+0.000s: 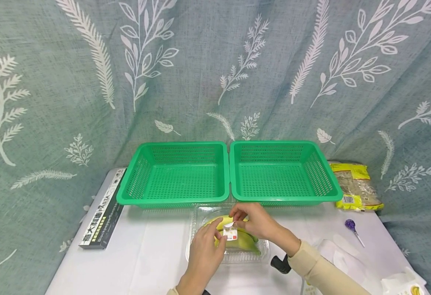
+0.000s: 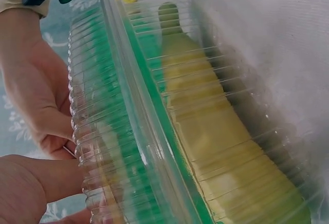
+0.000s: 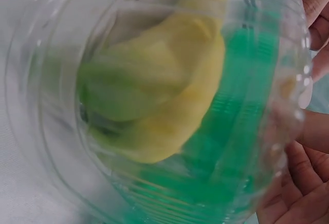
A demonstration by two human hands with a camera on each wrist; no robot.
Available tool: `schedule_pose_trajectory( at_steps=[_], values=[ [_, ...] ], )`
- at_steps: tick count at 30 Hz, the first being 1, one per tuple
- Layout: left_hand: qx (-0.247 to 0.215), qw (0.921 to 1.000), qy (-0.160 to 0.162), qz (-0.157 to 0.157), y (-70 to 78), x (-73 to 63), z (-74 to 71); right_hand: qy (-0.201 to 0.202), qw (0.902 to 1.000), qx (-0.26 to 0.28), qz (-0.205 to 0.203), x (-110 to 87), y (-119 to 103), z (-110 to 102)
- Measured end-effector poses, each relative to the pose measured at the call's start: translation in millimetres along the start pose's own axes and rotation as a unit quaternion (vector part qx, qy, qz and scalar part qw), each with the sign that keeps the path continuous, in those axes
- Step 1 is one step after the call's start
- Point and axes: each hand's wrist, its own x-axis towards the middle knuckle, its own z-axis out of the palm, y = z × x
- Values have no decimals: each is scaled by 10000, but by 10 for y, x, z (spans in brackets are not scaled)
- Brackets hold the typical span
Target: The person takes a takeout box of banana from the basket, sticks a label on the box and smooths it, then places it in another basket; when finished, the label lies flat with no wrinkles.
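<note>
A clear plastic clamshell box stands on the white table with yellow-green bananas inside. On its lid is a small white label with a red mark, its upper edge curled up. My right hand pinches that curled edge between thumb and fingertips. From the left, my left hand rests on the lid, its thumb touching the label's lower left side and its index finger apart from the thumb. In the left wrist view a banana shows through the ribbed wall; bananas look blurred in the right wrist view.
Two green baskets stand side by side behind the box. A black pasta box lies left. At right are a yellow-and-clear food bag, a purple lollipop and white packaging at the front corner.
</note>
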Motion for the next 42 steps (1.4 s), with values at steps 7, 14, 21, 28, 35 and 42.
schedule_pose_trajectory(
  at_steps=[7,14,21,28,35,42],
  values=[
    [59,9999,65,64,-3,-5,9,4,10000,-76,-28,13,33,28],
    [-19,10000,95,-24,7,-4,12,19,9996,-257,-135,44,46,42],
    [41,10000,-49,-10,29,9,-1,126,9991,-367,-144,62,33,73],
    [264,9994,75,223,38,1,17,319,9972,-665,-120,76,40,108],
    [310,9976,53,612,21,7,66,552,9935,-994,45,110,70,173],
    [114,9970,-395,659,19,-15,88,706,9908,-1137,181,97,67,204]
  ],
)
